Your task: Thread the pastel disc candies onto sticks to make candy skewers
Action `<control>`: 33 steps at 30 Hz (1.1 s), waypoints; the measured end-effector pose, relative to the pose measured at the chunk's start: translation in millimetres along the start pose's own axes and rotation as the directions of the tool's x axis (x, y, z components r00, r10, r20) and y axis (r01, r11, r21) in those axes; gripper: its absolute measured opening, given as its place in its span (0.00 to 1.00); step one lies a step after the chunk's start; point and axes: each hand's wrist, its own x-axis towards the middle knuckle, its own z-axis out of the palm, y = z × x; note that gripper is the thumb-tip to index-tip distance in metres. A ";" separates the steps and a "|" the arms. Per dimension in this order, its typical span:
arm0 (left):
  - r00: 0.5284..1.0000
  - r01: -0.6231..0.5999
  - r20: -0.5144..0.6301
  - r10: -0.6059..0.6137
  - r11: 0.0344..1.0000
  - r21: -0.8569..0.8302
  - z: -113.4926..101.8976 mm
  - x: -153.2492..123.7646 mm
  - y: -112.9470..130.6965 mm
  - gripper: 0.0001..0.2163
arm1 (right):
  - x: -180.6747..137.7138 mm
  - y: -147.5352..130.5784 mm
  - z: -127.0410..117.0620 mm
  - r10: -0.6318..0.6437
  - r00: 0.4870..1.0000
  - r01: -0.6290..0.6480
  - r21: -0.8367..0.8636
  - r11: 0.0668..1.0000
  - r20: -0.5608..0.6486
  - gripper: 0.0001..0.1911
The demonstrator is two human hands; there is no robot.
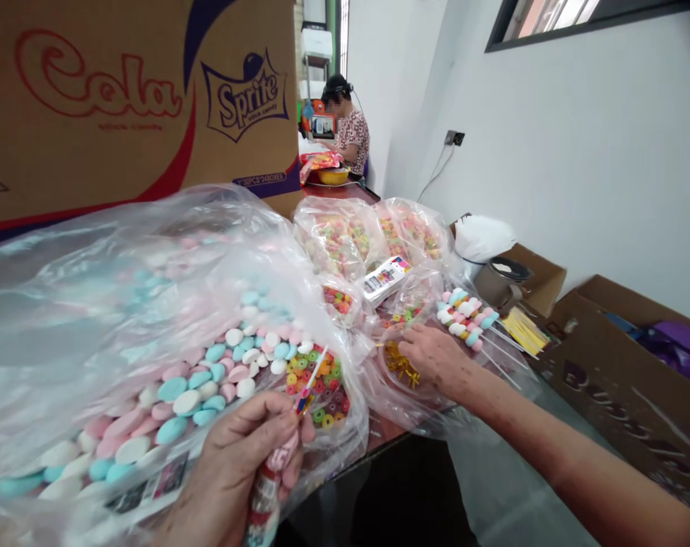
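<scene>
- The left hand [248, 471] is gripping a wrapped skewer [264, 505] at the near edge of the marshmallow bag [94, 327]. Its fingers are curling round the wrap, with thumb and forefinger pinching it near the top.
- The skewer's thin tip is poking up over the ring candies [322, 384], which are lying in clear film at the bag's right end.
- The right hand [436, 357] is reaching well to the right of the marshmallow bag, palm down. Its fingers are bending together into a heap of gold ties [402, 366] – whether they are pinching one I cannot tell.
- The ties are sitting in a clear pouch just right of the bag.
- Marshmallow sticks [464, 317] are lying further right of the bag, just beyond the right hand – their bare ends pointing away to the right.
- Yellow strips [524, 330] are lying past those sticks, further still from the bag.
- A carton [140, 99] printed "Sprite" is standing right behind the bag.
- Far behind the bag a person [352, 131] is sitting at the same table.
</scene>
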 end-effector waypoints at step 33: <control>0.982 -0.011 0.184 0.043 0.985 -0.172 3.7 -2.4 -24.0 0.09 | 24.3 -113.3 -33.8 0.210 0.961 0.055 0.871 0.488 -0.179 0.08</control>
